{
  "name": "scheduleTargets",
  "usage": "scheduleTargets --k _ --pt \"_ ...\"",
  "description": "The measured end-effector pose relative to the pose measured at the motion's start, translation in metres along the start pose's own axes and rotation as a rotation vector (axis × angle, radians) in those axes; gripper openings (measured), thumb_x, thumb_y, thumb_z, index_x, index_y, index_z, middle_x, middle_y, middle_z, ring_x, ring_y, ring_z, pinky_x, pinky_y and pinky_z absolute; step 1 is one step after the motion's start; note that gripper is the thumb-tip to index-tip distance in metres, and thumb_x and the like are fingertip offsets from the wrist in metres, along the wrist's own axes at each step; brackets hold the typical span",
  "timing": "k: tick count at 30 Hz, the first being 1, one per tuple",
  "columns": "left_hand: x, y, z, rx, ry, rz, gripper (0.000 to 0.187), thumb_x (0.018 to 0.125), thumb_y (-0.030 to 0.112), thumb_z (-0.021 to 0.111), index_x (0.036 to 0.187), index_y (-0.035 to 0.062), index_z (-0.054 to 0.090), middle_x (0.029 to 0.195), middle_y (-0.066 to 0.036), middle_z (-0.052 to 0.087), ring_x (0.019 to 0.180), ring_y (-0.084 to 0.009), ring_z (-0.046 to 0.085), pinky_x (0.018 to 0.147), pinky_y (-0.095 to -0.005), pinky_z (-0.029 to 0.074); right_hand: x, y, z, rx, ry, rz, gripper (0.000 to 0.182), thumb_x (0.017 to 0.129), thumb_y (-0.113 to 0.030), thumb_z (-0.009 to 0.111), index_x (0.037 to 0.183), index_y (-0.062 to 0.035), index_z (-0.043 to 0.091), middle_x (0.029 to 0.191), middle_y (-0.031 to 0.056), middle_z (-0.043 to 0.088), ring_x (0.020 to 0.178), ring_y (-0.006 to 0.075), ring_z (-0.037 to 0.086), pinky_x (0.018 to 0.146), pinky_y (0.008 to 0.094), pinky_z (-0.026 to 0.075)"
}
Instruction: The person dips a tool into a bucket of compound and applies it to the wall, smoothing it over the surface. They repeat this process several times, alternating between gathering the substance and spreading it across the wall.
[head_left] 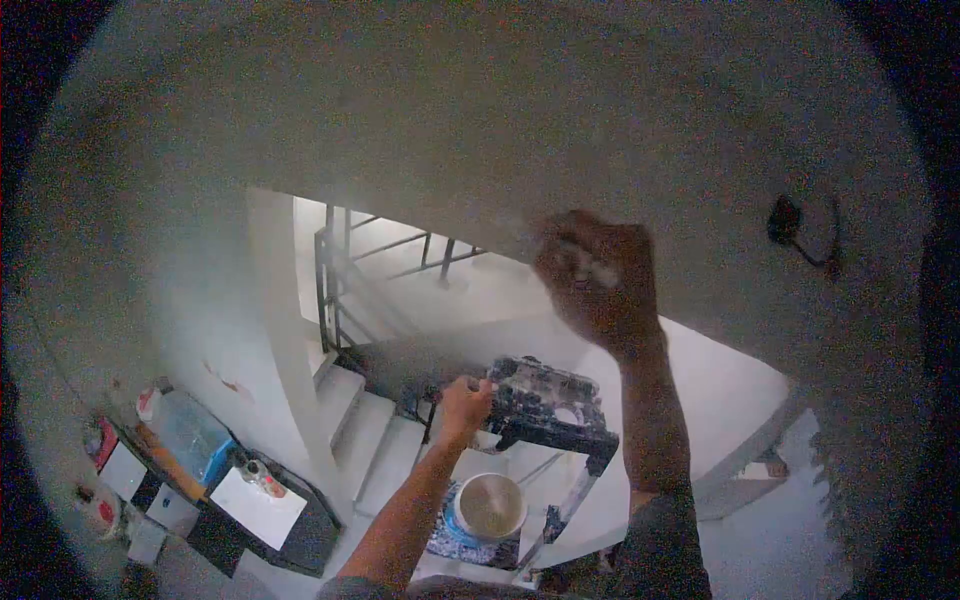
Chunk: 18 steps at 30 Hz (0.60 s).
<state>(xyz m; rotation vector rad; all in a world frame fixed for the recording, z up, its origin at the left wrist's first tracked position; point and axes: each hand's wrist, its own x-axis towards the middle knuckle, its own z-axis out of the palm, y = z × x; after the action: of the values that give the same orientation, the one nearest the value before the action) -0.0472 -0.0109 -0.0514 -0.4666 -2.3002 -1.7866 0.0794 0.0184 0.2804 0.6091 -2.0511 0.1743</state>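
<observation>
- Your R hand (600, 280), btwn 2 & 3 o'clock: fingers blurred; can't tell what, if anything, is in the grip.
- Your L hand (467, 408), 6 o'clock: fingertips too blurry to tell how they meet the dark platform (550, 400).
- Platform, 5 o'clock: small bits on top unclear.
- Bucket (490, 507), low 6 o'clock: contents too blurry to ID.
- Dark fitting w/ wire (785, 220), btwn 2 & 3 o'clock: details lost.
- Small stuff on white sheet (258, 510), 8 o'clock: too small to ID.
- Your R sleeve (665, 545), 5 o'clock: cut off by btm edge.
</observation>
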Motion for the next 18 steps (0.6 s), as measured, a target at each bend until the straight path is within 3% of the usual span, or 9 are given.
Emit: scheduleTargets --k 2,4,5,7,10,13,16,18 --pt "0.001 0.001 0.001 0.012 0.043 0.004 0.037 0.079 0.033 0.061 0.078 -0.0032 0.064 0.078 -0.023 0.065 0.076 -0.0393 0.063 0.07 -0.0433 0.05 0.016 0.004 -0.009 -0.02 0.093 -0.083 0.014 0.076 -0.014 0.067 0.084 -0.0028 0.064 0.067 0.0099 0.064 0.057 0.0141 0.062 0.055 0.0278 0.049" --pt "0.0 0.004 -0.002 -0.034 -0.023 -0.065 0.038 0.079 0.035 0.06 0.078 -0.003 0.064 0.08 -0.024 0.065 0.077 -0.0391 0.064 0.072 -0.0439 0.049 0.038 0.008 -0.021 -0.023 0.182 -0.008 0.019 0.073 -0.022 0.072 0.078 -0.0079 0.061 0.064 0.0115 0.06 0.055 0.0314 0.061 0.053 0.036 0.048" --pt "0.001 0.002 -0.002 -0.035 -0.021 -0.063 0.038 0.079 0.035 0.06 0.078 -0.003 0.064 0.08 -0.024 0.065 0.077 -0.0391 0.064 0.072 -0.0439 0.049 0.047 0.01 -0.027 -0.024 0.183 -0.011 0.019 0.073 -0.022 0.072 0.078 -0.0079 0.061 0.064 0.0115 0.06 0.055 0.0314 0.061 0.053 0.036 0.048" --pt "0.002 -0.003 0.001 0.024 -0.009 -0.057 0.039 0.079 0.035 0.059 0.078 -0.0033 0.063 0.079 -0.023 0.065 0.079 -0.0393 0.064 0.073 -0.0449 0.049 0.064 0.016 -0.035 -0.153 0.306 -0.128 0.025 0.078 -0.02 0.069 0.093 -0.0011 0.066 0.075 0.0115 0.068 0.064 0.0152 0.065 0.06 0.0281 0.051" --pt "0.003 0.0 -0.004 -0.042 -0.086 -0.104 0.039 0.079 0.035 0.058 0.08 -0.003 0.063 0.08 -0.023 0.065 0.08 -0.0396 0.063 0.074 -0.046 0.048 0.098 0.032 -0.04 -0.236 0.391 -0.27 0.025 0.077 -0.02 0.07 0.094 -0.0011 0.066 0.077 0.0123 0.068 0.067 0.0159 0.066 0.063 0.0287 0.052" --pt "0.0 0.006 -0.005 0.054 0.009 -0.029 0.038 0.079 0.035 0.058 0.081 -0.0029 0.063 0.078 -0.022 0.065 0.08 -0.0395 0.063 0.075 -0.0456 0.048 0.113 0.038 -0.045 -0.47 0.341 -0.268 0.025 0.077 -0.019 0.07 0.094 -0.0013 0.067 0.076 0.0116 0.068 0.068 0.0183 0.067 0.064 0.0296 0.052" --pt "-0.003 0.016 -0.012 0.03 -0.047 -0.125 0.037 0.08 0.035 0.058 0.082 -0.0023 0.063 0.08 -0.023 0.065 0.082 -0.0394 0.063 0.078 -0.0451 0.048 0.104 0.036 -0.049 -0.312 0.329 -0.276 0.024 0.077 -0.018 0.069 0.095 -0.0026 0.067 0.077 0.0114 0.068 0.068 0.0217 0.067 0.065 0.0304 0.053" --pt "-0.002 0.013 -0.009 0.026 -0.053 -0.123 0.037 0.08 0.034 0.058 0.083 -0.0021 0.063 0.081 -0.023 0.065 0.083 -0.0393 0.063 0.078 -0.045 0.048 0.095 0.036 -0.058 -0.397 0.376 -0.266 0.022 0.078 -0.017 0.069 0.095 -0.0034 0.067 0.078 0.0109 0.068 0.069 0.0216 0.067 0.066 0.0303 0.053"
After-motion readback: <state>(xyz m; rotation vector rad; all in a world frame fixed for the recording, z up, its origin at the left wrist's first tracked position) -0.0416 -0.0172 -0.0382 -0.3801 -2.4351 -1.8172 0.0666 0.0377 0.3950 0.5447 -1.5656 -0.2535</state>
